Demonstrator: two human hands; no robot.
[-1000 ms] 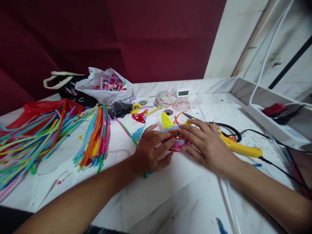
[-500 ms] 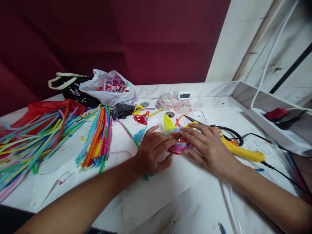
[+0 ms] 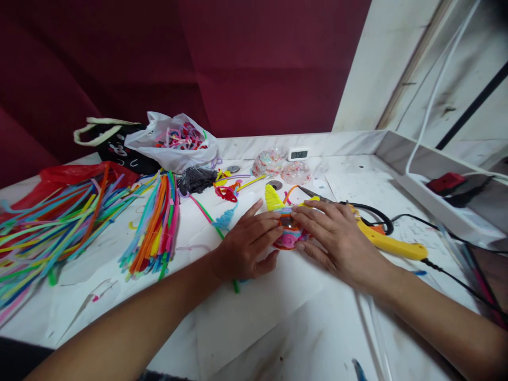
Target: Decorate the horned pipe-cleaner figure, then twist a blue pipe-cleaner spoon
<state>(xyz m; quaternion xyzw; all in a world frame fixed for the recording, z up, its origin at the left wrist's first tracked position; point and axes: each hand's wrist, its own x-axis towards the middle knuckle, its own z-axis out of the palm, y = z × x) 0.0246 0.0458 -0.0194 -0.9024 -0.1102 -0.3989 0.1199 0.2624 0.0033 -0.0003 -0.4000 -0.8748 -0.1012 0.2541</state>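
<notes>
A colourful pipe-cleaner figure [image 3: 291, 238] lies on white paper, with a round shiny disc [image 3: 289, 221] ringed in orange at its middle and a yellow pointed ear [image 3: 273, 199] at its top. From the left, my left hand [image 3: 248, 243] grips its edge, fingertips near the disc and thumb low. My right hand [image 3: 337, 233] presses on the other side, its fingers covering much of the figure's right part. Just behind lie long-nose pliers [image 3: 315, 194], partly under my right fingers. A yellow glue gun [image 3: 397, 245] rests beside my right wrist.
Loose pipe cleaners [image 3: 51, 227] and a sorted bundle [image 3: 154, 222] spread over the left. Behind stand a white bag of scraps [image 3: 170, 148], a black bag [image 3: 119, 148], clear speckled domes [image 3: 270, 163] and a small digital clock [image 3: 297, 154]. A power strip [image 3: 452, 206] lies right.
The view has shifted slightly, so everything sits a little further left. Both hands stay on the pipe-cleaner figure, with barely any movement of the fingers.
</notes>
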